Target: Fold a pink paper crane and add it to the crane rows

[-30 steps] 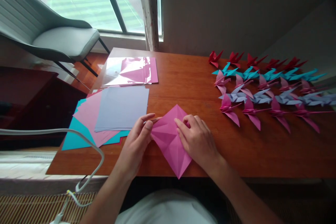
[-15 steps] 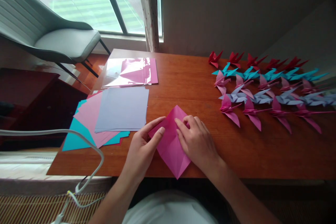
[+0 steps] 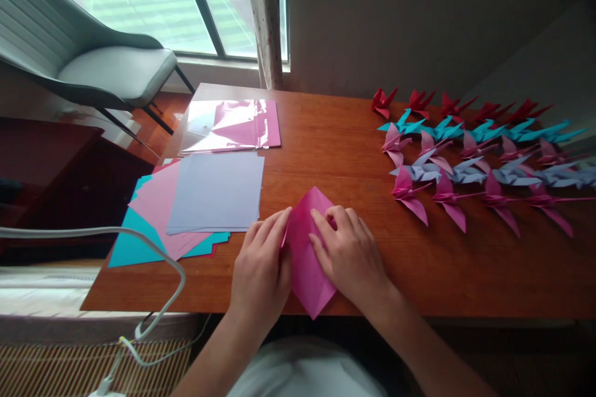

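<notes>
A creased magenta sheet of origami paper [image 3: 311,273] lies at the table's front edge, turned as a diamond, its near tip reaching the edge. My left hand [image 3: 263,263] is closed on the sheet's left corner, which is lifted and bent inward; the thumb is partly hidden. My right hand [image 3: 351,248] rests on the right half, its fingers curled and the fingertips pressed to the paper near the middle, covering the right corner. Off to the right, a row of folded magenta paper cranes [image 3: 449,198] stands nearest to my hands.
Lavender sheets [image 3: 216,192] lie over pink and turquoise sheets [image 3: 139,232] on the left. Behind them is a shiny plastic packet of paper [image 3: 233,127]. Rows of lavender, pink, turquoise and red cranes [image 3: 384,102] stand at the right. A white cable [image 3: 153,245] loops at the front left.
My left hand has rolled over inward, folding the left corner of the magenta sheet up toward the middle. My right hand stays nearly where it was.
</notes>
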Available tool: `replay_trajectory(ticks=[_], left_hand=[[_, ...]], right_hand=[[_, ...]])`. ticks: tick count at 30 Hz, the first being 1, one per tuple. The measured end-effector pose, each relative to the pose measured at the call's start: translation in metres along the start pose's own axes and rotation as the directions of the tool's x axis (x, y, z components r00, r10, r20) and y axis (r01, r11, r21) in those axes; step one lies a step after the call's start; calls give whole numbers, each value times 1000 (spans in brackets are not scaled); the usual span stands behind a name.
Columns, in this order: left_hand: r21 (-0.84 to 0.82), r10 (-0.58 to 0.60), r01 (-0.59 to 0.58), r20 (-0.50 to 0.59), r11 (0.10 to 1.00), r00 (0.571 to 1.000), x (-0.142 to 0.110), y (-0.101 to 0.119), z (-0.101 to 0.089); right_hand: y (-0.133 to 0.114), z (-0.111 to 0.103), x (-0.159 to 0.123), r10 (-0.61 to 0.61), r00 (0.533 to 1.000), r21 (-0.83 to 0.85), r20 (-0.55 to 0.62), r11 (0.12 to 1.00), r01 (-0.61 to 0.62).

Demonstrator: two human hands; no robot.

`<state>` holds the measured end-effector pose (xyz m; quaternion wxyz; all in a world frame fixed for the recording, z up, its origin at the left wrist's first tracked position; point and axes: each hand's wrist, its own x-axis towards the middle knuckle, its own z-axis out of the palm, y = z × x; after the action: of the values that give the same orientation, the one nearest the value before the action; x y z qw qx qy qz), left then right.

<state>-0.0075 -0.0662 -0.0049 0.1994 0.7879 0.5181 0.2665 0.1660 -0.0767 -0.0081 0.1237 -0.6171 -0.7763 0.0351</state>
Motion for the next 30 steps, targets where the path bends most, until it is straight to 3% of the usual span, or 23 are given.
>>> replay_trajectory(ticks=[3,6,13,30], left_hand=[[253,53,-63,44,965,998,-4,1,3],[363,82,-119,116,924,990,-8,5,7],[347,141,-208,209,915,968,-17,12,13],[292,256,-364,347,885,902,-15,0,8]], right_hand=[[0,1,0,3,1000,-6,0,1000,-3],[1,1,0,8,1000,5,12,1000,-8],[8,1,6,9,999,74,44,997,-12],[10,4,15,-2,997,-21,83,1000,4]])
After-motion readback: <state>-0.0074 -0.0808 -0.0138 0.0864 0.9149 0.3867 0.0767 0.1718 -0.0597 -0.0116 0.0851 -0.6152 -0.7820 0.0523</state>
